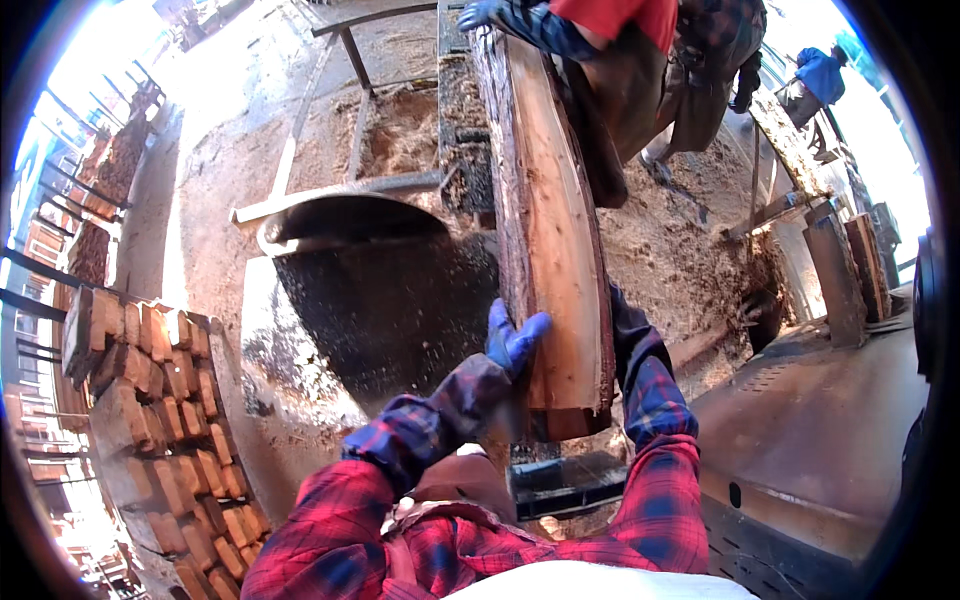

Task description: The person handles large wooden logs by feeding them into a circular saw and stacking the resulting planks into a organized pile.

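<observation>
A long, thick wood slab [555, 215] with dark bark along its edge and a pale cut face stretches away from me. My left hand [515, 337], in a blue glove, grips its left edge close to the near end, thumb apart from the fingers. On the slab's other side is my right arm [645, 370] in a plaid sleeve; the slab's right edge hides that hand and its fingers. At the far end, a co-worker's gloved hand [483, 14] rests by the top of the slab. Left of the slab is a large, dark, rounded machine part [365, 220].
Stacked cut wood pieces [180, 410] stand at left behind a low edge. Sawdust [400, 130] covers much of the ground. A broad metal cover [820, 420] is at right, near an upright board [835, 270]. Another person [820, 78] is farther back at right.
</observation>
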`<action>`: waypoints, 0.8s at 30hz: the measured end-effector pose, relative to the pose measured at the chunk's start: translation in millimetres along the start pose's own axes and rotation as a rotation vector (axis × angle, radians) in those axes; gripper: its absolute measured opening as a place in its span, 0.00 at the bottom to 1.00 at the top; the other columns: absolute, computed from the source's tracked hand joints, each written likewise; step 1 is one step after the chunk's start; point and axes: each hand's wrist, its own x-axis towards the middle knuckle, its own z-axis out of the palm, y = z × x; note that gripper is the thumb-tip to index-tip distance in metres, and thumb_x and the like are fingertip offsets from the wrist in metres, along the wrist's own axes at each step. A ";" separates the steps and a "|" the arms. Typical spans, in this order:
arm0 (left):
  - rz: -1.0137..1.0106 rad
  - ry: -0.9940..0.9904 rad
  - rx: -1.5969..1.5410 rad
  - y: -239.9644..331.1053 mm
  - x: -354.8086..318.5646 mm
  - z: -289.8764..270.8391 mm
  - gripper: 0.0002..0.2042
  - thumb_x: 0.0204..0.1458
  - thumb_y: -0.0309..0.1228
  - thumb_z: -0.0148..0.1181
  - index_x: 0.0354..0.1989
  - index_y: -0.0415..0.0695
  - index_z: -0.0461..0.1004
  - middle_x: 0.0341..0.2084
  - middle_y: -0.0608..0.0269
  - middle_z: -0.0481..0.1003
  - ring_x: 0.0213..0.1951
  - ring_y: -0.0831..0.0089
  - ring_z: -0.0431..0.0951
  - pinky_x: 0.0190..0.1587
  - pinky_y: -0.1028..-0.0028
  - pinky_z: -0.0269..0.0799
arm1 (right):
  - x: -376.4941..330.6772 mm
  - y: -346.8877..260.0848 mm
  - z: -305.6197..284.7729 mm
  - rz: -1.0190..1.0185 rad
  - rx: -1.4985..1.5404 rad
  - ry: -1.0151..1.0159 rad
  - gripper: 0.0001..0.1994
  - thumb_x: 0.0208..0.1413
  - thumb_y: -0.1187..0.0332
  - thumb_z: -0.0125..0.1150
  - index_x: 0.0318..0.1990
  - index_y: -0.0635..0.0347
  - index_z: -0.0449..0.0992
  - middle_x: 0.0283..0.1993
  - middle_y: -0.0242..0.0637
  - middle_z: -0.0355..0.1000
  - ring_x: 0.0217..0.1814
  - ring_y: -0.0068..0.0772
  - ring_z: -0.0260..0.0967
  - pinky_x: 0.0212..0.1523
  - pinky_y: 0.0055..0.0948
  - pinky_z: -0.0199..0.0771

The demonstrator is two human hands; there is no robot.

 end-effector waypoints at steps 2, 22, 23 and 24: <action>-0.082 0.121 0.096 9.1 -34.7 10.5 0.46 0.40 0.41 0.70 0.62 0.34 0.47 0.56 0.48 0.60 0.56 0.60 0.63 0.57 0.64 0.60 | -23.9 28.7 -8.4 0.033 0.024 0.002 0.42 0.50 0.31 0.38 0.60 0.58 0.61 0.59 0.36 0.63 0.58 0.35 0.61 0.60 0.34 0.57; -0.474 -0.552 0.947 30.3 -123.8 -41.1 0.61 0.44 0.66 0.49 0.57 0.20 0.20 0.45 0.22 0.64 0.50 0.42 0.69 0.53 0.62 0.64 | -72.7 42.1 56.0 0.132 0.013 0.167 0.40 0.52 0.33 0.39 0.61 0.56 0.60 0.61 0.35 0.61 0.60 0.34 0.61 0.63 0.33 0.55; -0.490 -0.568 0.950 38.3 -124.0 -40.5 0.61 0.44 0.66 0.49 0.57 0.20 0.20 0.44 0.22 0.65 0.48 0.42 0.70 0.51 0.62 0.65 | -71.4 40.7 59.9 0.134 0.015 0.187 0.39 0.52 0.33 0.39 0.61 0.56 0.61 0.61 0.35 0.61 0.60 0.34 0.61 0.63 0.33 0.56; -0.478 -0.563 0.934 31.7 -125.5 -44.1 0.61 0.43 0.66 0.49 0.57 0.20 0.20 0.43 0.22 0.66 0.47 0.42 0.71 0.51 0.62 0.66 | -73.1 39.7 66.0 0.133 0.011 0.203 0.39 0.52 0.33 0.39 0.61 0.56 0.61 0.61 0.35 0.61 0.60 0.34 0.61 0.63 0.33 0.56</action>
